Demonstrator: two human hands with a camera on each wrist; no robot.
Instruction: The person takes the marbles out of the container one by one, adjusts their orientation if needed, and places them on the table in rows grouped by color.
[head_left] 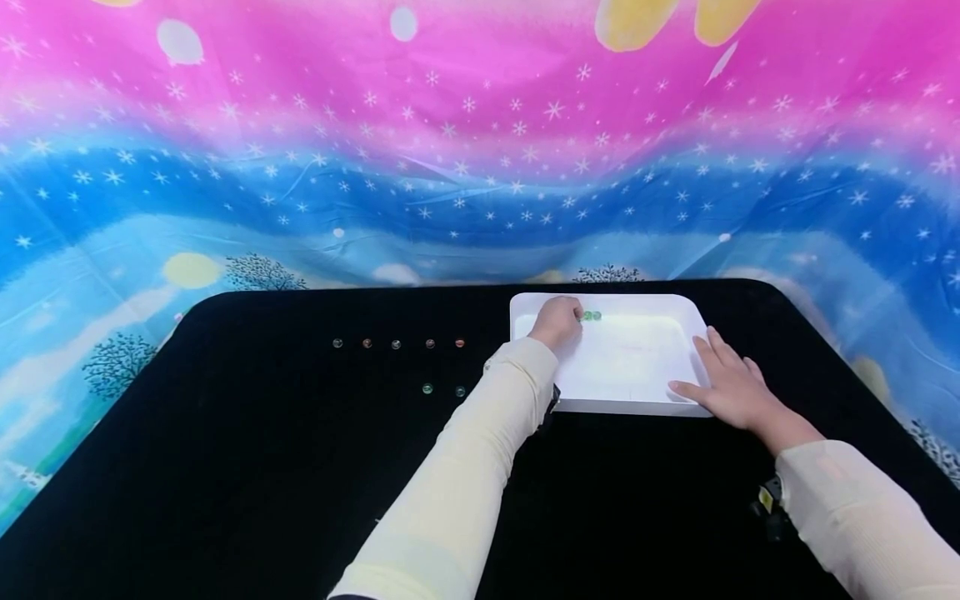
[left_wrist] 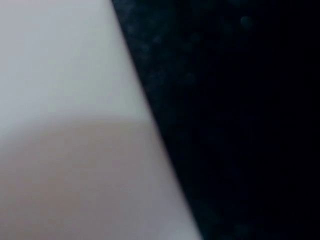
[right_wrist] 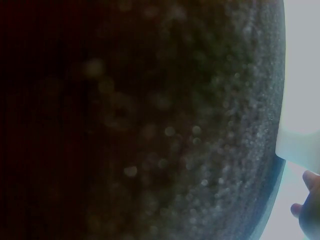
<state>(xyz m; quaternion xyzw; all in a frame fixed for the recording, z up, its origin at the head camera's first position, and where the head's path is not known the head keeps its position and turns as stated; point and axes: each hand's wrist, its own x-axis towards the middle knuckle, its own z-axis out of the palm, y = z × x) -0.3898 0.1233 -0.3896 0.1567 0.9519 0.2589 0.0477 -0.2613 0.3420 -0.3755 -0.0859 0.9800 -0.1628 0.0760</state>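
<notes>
My left hand (head_left: 559, 323) reaches into the left back part of a white tray (head_left: 634, 407). Its fingers are bent beside two green marbles (head_left: 596, 316), which sit side by side near the back wall. The fingertips are partly hidden, so I cannot tell whether they pinch a marble. With fingers spread, my right hand (head_left: 731, 385) rests against the right side of the tray. The left wrist view is blurred and shows no fingers. Fingertips (right_wrist: 308, 179) show at the lower right of the right wrist view, near the white tray wall (right_wrist: 302, 100).
Left of the tray, a row of several clear and reddish marbles (head_left: 430, 343) lies on the black tabletop (head_left: 225, 467). Nearer to me are a green marble (head_left: 427, 388) and another marble (head_left: 461, 391) close to the left sleeve. A patterned cloth (head_left: 465, 150) hangs behind the table.
</notes>
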